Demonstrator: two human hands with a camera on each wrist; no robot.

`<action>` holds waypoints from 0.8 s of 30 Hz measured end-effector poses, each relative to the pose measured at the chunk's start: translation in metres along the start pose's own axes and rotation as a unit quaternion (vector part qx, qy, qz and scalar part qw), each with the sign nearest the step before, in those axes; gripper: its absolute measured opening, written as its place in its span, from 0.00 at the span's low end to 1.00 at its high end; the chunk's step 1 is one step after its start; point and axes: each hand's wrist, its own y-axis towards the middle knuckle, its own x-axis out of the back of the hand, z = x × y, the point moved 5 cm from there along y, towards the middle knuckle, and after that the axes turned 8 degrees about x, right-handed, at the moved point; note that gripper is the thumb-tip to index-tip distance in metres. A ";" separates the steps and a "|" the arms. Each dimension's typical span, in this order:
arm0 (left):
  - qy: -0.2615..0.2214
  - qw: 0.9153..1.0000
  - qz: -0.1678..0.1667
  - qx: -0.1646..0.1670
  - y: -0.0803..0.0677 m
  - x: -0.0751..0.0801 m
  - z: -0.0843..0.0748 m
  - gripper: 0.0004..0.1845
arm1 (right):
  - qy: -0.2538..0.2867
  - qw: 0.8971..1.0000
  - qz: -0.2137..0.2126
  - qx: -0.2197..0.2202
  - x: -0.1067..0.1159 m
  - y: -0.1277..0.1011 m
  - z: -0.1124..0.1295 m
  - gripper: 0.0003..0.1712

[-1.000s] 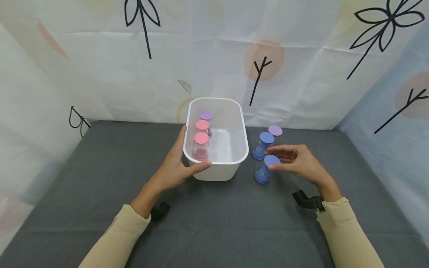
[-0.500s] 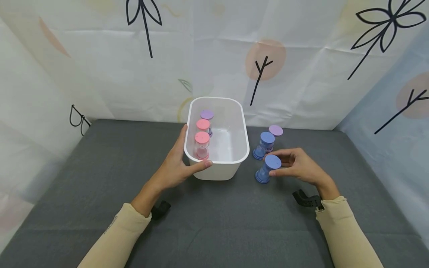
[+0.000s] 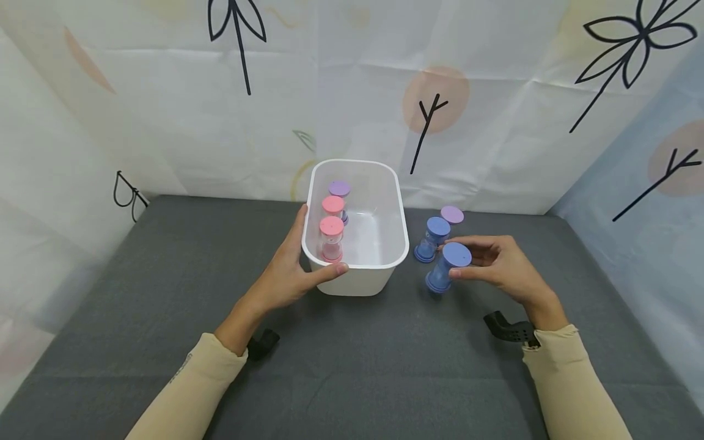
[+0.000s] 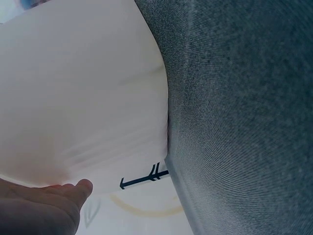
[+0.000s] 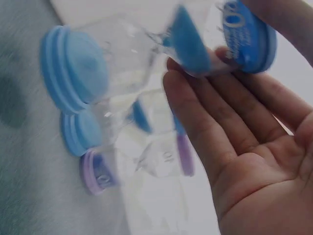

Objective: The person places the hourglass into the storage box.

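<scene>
Blue-capped clear plastic hourglass (image 3: 442, 274) has risen slightly, pinched near its top cap (image 3: 458, 254) by right hand (image 3: 495, 267), just above grey cloth tabletop (image 3: 357, 366), off near-right corner of white plastic bin (image 3: 357, 283). Probably light, stiff, slick; hold near cap. Left hand (image 3: 286, 275) spread against bin.

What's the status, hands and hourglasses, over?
Left hand touching bin. Right hand holding blue hourglass, nothing seen between it and bin. Second blue hourglass close behind.

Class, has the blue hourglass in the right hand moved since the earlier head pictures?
Yes: the blue hourglass has shifted rightward and up the picture, away from the white bin.
</scene>
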 end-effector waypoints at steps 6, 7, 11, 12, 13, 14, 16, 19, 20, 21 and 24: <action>0.003 1.000 0.000 0.009 -0.002 0.001 -0.008 0.58 | 0.118 0.985 -0.080 0.100 0.005 0.000 0.026 0.24; 0.003 1.000 0.000 0.009 -0.002 0.001 -0.008 0.58 | 0.143 0.978 -0.095 0.122 0.005 0.000 0.030 0.24; 0.004 1.000 0.000 0.009 -0.002 0.001 -0.007 0.58 | 0.261 0.932 -0.144 0.204 0.008 -0.001 0.045 0.21; 0.004 1.000 -0.001 0.010 -0.002 0.000 -0.007 0.58 | 0.288 0.921 -0.149 0.218 0.008 -0.001 0.047 0.21; 0.004 1.000 -0.001 0.010 -0.002 0.000 -0.007 0.58 | 0.315 0.909 -0.151 0.229 0.008 -0.001 0.050 0.21; 0.005 1.000 -0.002 0.011 -0.002 0.000 -0.007 0.58 | 0.335 0.899 -0.151 0.238 0.008 -0.002 0.052 0.21; 0.004 1.000 -0.002 0.014 -0.002 0.000 -0.007 0.58 | 0.361 0.888 -0.146 0.244 0.007 -0.002 0.055 0.20; 0.004 1.000 -0.002 0.013 -0.003 0.000 -0.007 0.58 | 0.371 0.887 -0.132 0.243 0.004 -0.002 0.058 0.20; 0.003 1.000 -0.001 0.013 -0.003 0.000 -0.008 0.58 | 0.369 0.889 -0.126 0.241 0.002 -0.002 0.059 0.20; 0.003 1.000 -0.001 0.012 -0.003 0.000 -0.008 0.58 | 0.367 0.891 -0.120 0.239 0.001 -0.002 0.060 0.20; 0.003 1.000 -0.001 0.010 -0.002 -0.001 -0.008 0.58 | 0.339 0.906 -0.108 0.229 -0.004 -0.001 0.062 0.20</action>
